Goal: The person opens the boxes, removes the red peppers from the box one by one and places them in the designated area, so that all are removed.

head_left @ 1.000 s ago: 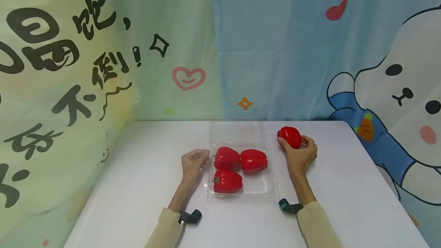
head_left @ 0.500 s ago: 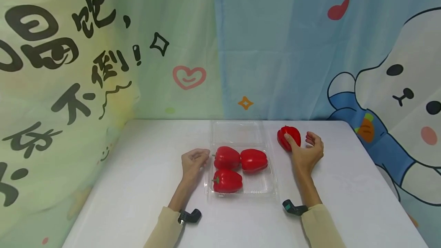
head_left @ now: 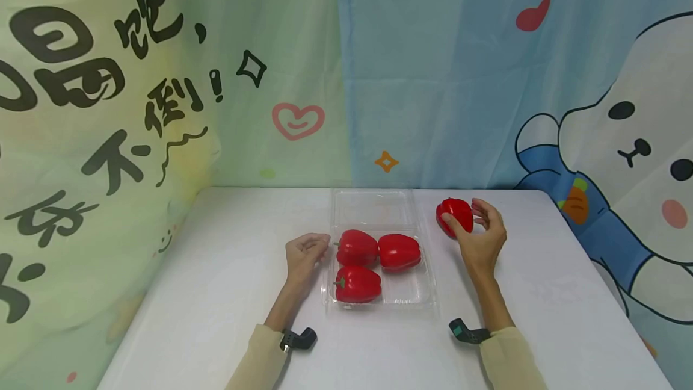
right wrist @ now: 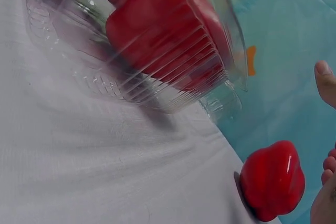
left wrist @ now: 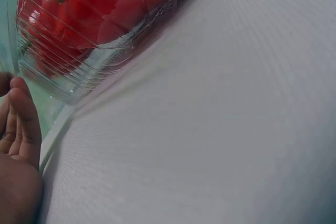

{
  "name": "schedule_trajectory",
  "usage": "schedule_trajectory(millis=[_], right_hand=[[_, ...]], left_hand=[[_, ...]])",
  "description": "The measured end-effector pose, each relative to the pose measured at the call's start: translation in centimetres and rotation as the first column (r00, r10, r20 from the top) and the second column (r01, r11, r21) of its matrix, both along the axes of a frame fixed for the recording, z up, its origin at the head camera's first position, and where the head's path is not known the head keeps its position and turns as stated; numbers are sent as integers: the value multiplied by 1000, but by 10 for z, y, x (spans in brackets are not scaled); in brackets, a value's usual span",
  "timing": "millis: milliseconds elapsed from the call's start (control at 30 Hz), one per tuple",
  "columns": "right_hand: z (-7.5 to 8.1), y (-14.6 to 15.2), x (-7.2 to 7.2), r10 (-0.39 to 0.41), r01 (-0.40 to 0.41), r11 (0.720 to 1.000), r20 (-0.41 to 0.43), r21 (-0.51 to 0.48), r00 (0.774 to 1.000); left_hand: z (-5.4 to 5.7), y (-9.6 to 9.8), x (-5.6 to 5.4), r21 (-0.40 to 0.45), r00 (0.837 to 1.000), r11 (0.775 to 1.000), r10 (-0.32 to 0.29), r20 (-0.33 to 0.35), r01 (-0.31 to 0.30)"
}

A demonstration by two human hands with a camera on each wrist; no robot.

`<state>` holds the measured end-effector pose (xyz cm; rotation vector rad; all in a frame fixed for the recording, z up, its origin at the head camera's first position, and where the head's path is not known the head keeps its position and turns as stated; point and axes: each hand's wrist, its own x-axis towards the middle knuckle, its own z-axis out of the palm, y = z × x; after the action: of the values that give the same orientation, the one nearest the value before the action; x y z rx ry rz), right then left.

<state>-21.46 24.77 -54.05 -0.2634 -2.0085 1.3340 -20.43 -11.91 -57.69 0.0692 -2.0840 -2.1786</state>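
Observation:
A clear plastic container (head_left: 403, 294) lies opened on the table with three red bell peppers in it: one at back left (head_left: 357, 248), one at back right (head_left: 399, 252) and one at front left (head_left: 358, 284). My left hand (head_left: 304, 257) rests beside its left edge, fingers loosely bent and tips close to the rim; whether they touch it is unclear. Right of the container, another red bell pepper (right wrist: 273, 180) sits on the table. My right hand (head_left: 483, 242) is spread around it, thumb in front and fingers behind; the right wrist view shows a gap between hand and pepper.
The container's clear lid (head_left: 373, 207) is folded back towards the rear edge of the white table (head_left: 227, 294). A printed curtain (head_left: 400, 77) hangs directly behind the table.
My right hand has loosened from the pepper, shifted slightly right, and its fingers have come back nearer the pepper's right side. The left hand and the container have stayed put.

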Motion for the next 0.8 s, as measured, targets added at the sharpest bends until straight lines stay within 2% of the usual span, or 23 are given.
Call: schedule_trajectory(millis=[233, 600, 700, 800], right_hand=[[4, 0, 7, 133, -133, 990, 1, 42, 991], [12, -3, 15, 293, -291, 954, -17, 73, 956], [13, -5, 16, 333, -332, 941, -8, 70, 943], [15, -7, 17, 394, -393, 918, -1, 57, 919]], left_hand=[[1, 0, 0, 5, 1000, 1000, -1, 5, 1], [0, 1, 1, 4, 1000, 1000, 3, 12, -3], [0, 0, 2, -4, 1000, 1000, 2, 8, -2], [1, 0, 2, -7, 1000, 1000, 1, 2, -1]])
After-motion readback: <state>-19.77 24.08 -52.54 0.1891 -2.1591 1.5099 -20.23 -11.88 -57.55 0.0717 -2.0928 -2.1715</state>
